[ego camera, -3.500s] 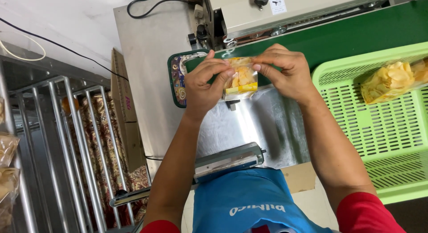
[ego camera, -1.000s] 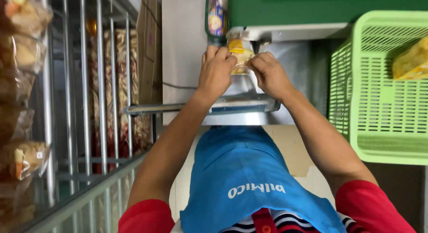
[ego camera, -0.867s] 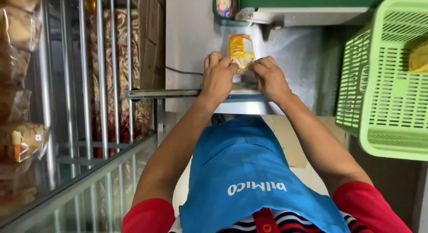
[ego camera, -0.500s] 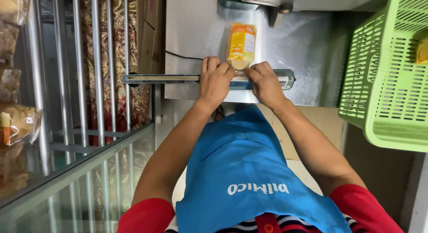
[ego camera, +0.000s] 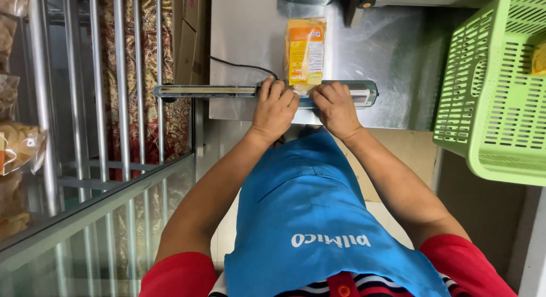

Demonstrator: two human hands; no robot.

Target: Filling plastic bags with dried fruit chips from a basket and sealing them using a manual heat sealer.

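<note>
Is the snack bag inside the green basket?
No, the snack bag lies flat on the steel table, its near end at the sealer bar under both hands, apart from the green basket.

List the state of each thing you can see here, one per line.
Snack bag: flat on the steel table, near end laid on the sealer.
Sealer: bar looks down, both hands on it.
Left hand: pinching the bag's end.
Right hand: pinching the bag's end.
Green basket: holds a filled bag.
</note>
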